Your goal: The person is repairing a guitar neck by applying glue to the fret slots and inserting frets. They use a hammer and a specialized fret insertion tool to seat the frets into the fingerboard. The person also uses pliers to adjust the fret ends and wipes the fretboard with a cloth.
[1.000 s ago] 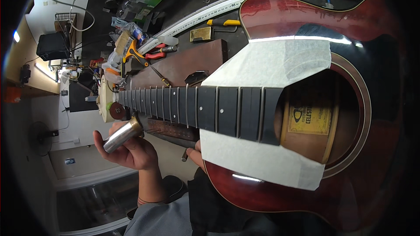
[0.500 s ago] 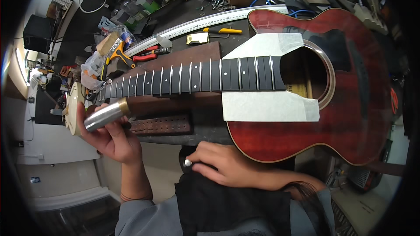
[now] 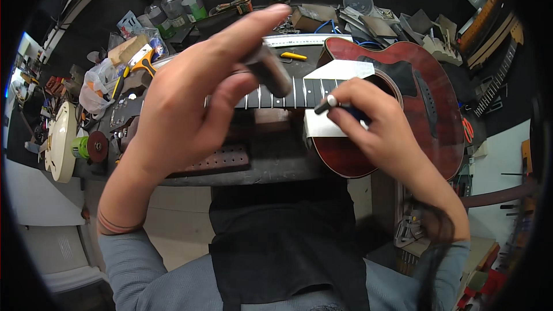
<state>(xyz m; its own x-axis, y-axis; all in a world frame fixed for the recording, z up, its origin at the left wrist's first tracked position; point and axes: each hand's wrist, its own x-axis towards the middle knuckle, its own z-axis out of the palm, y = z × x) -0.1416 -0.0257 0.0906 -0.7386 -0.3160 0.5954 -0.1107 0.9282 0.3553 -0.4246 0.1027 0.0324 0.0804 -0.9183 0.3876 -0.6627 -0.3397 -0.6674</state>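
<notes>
- The left hand [image 3: 184, 95] is raised, thumb and fingers partly curled around a metal cylinder [image 3: 271, 72], blurred, one finger stretched out.
- The right hand [image 3: 374, 109] is nearly closed, pinching a short dark tool [image 3: 326, 105] over the guitar.
- The red guitar [image 3: 440, 129] lies on the desk [image 3: 276, 164], its neck [image 3: 300, 95] running left, partly behind the left hand.
- White sheets [image 3: 322, 128] flank the neck on the body.
</notes>
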